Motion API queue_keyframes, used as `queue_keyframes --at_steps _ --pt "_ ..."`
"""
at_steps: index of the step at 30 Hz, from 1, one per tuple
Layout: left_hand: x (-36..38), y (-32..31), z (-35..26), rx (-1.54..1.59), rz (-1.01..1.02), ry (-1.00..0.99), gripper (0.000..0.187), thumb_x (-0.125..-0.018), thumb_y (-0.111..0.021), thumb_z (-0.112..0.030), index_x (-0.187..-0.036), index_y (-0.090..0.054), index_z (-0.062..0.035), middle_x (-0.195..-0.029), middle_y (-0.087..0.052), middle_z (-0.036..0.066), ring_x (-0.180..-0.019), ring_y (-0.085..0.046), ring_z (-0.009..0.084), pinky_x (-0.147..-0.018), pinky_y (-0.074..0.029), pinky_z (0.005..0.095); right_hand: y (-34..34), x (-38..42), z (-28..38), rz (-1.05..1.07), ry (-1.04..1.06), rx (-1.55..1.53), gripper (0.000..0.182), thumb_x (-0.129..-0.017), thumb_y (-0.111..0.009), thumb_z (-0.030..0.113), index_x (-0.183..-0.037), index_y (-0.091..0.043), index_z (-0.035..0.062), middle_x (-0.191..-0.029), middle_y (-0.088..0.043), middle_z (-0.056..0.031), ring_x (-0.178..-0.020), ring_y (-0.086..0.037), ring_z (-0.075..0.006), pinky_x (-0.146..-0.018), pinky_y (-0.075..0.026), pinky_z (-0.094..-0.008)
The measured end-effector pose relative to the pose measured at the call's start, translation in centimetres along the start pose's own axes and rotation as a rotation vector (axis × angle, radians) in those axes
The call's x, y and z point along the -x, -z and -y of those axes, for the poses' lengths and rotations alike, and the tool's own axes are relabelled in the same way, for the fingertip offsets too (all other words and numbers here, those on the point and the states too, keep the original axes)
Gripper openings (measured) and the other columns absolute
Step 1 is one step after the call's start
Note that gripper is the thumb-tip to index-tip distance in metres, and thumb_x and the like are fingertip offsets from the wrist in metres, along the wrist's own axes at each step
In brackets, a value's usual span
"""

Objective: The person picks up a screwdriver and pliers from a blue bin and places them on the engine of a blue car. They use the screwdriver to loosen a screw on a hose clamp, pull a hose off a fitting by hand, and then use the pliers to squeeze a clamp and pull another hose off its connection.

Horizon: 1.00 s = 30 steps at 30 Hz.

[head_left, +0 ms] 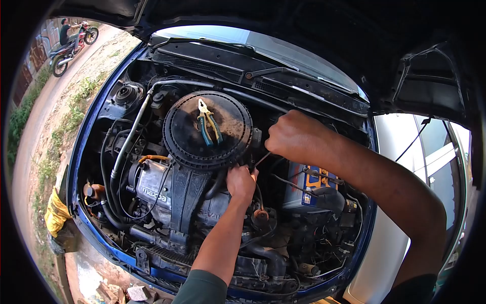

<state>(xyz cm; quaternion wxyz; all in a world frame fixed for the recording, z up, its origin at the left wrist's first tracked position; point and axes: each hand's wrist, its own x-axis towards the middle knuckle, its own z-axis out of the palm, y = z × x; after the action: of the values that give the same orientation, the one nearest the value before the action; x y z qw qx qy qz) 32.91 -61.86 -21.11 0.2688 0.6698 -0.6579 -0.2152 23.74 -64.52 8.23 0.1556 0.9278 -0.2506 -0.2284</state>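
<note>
Left hand (242, 183) curled low against the round cover (232, 121), its grip hidden, right hand (292, 134) fisted around a thin rod (262, 159) slanting toward the left, battery (297, 196) under the right forearm, pliers (203, 124) atop the cover, windshield (223, 34) behind, motorcycle (65, 51) far off.

Person (64, 33) on a motorcycle (79, 42), dirt road (48, 104), yellow sack (56, 213).
</note>
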Motion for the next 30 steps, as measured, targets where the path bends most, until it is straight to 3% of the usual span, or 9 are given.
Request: queue_keyframes --at_steps 6,8,11,15,17,20,24,27,30 --pt "-0.1 0.1 0.0 0.005 0.004 0.010 0.032 -0.085 -0.083 -0.036 -0.094 -0.081 -0.0055 -0.104 -0.073 0.017 -0.103 -0.069 0.0363 -0.089 -0.058 0.0463 0.1 -0.7 0.0 -0.031 -0.181 -0.133 0.010 -0.073 -0.078 0.004 -0.083 -0.081 0.0051 -0.084 -0.077 -0.0175 -0.085 -0.078 -0.0328 -0.074 -0.063 -0.0405" --pt "-0.2 0.1 0.0 0.003 0.011 0.004 0.033 -0.085 -0.083 -0.036 -0.094 -0.081 -0.0052 -0.104 -0.073 0.017 -0.103 -0.069 0.0363 -0.089 -0.058 0.0461 -0.1 -0.8 -0.4 -0.034 -0.331 -0.233 0.013 -0.071 -0.079 0.004 -0.084 -0.080 0.0045 -0.083 -0.076 -0.0183 -0.085 -0.077 -0.0352 -0.076 -0.062 -0.0431" --pt "-0.2 0.1 0.1 0.034 0.052 0.016 0.036 -0.085 -0.083 -0.036 -0.102 -0.083 -0.0053 -0.105 -0.072 0.021 -0.103 -0.068 0.0387 -0.092 -0.056 0.0475 -0.4 -1.3 -1.0 0.045 -0.418 -0.304 0.014 -0.070 -0.080 0.005 -0.084 -0.080 0.0035 -0.083 -0.076 -0.0192 -0.085 -0.076 -0.0372 -0.077 -0.062 -0.0447" --pt "-0.1 0.0 0.0 0.016 0.016 0.002 0.035 -0.085 -0.083 -0.036 -0.098 -0.082 -0.0045 -0.104 -0.073 0.020 -0.103 -0.069 0.0378 -0.091 -0.057 0.0464 -0.3 -1.8 -1.1 -0.077 -0.309 -0.189 0.011 -0.070 -0.079 0.004 -0.082 -0.080 0.0040 -0.082 -0.076 -0.0186 -0.083 -0.077 -0.0357 -0.074 -0.062 -0.0430" --pt "-0.2 0.0 0.1 -0.005 0.005 0.007 0.034 -0.085 -0.083 -0.037 -0.094 -0.080 -0.0038 -0.103 -0.073 0.019 -0.102 -0.069 0.0369 -0.090 -0.058 0.0456 0.0 -2.1 -0.9 -0.037 -0.202 -0.086 0.011 -0.079 -0.075 0.004 -0.086 -0.082 0.0075 -0.088 -0.079 -0.0141 -0.089 -0.079 -0.0311 -0.073 -0.064 -0.0410" --pt "0.0 -0.1 0.2 -0.009 -0.010 -0.026 0.034 -0.085 -0.082 -0.037 -0.094 -0.080 -0.0038 -0.102 -0.073 0.019 -0.102 -0.069 0.0370 -0.090 -0.058 0.0460 -0.4 -2.1 -0.2 -0.126 -0.108 -0.065 0.009 -0.071 -0.076 0.001 -0.078 -0.080 0.0048 -0.078 -0.076 -0.0170 -0.079 -0.078 -0.0318 -0.069 -0.062 -0.0397" --pt "-0.2 0.1 -0.1 0.003 0.032 0.007 0.034 -0.086 -0.082 -0.037 -0.095 -0.080 -0.0039 -0.103 -0.073 0.019 -0.102 -0.069 0.0365 -0.090 -0.058 0.0459 -0.1 -2.1 -0.3 -0.145 -0.118 -0.087 0.008 -0.072 -0.077 0.002 -0.078 -0.080 0.0048 -0.079 -0.076 -0.0166 -0.081 -0.078 -0.0316 -0.070 -0.063 -0.0401" --pt "-0.1 0.2 0.0 -0.001 0.025 0.003 0.033 -0.086 -0.082 -0.036 -0.095 -0.081 -0.0043 -0.104 -0.073 0.018 -0.102 -0.069 0.0361 -0.090 -0.058 0.0457 0.1 -2.7 -0.8 -0.053 -0.189 -0.102 0.011 -0.079 -0.075 0.004 -0.087 -0.082 0.0071 -0.087 -0.079 -0.0139 -0.090 -0.079 -0.0302 -0.075 -0.064 -0.0396" --pt "0.0 0.0 0.0 0.000 0.009 -0.007 0.032 -0.086 -0.082 -0.036 -0.095 -0.081 -0.0047 -0.105 -0.073 0.018 -0.103 -0.069 0.0357 -0.091 -0.058 0.0455 -0.5 -3.9 -1.4 -0.134 -0.225 -0.106 0.012 -0.070 -0.079 0.002 -0.081 -0.081 0.0065 -0.084 -0.077 -0.0155 -0.083 -0.078 -0.0316 -0.073 -0.063 -0.0406"
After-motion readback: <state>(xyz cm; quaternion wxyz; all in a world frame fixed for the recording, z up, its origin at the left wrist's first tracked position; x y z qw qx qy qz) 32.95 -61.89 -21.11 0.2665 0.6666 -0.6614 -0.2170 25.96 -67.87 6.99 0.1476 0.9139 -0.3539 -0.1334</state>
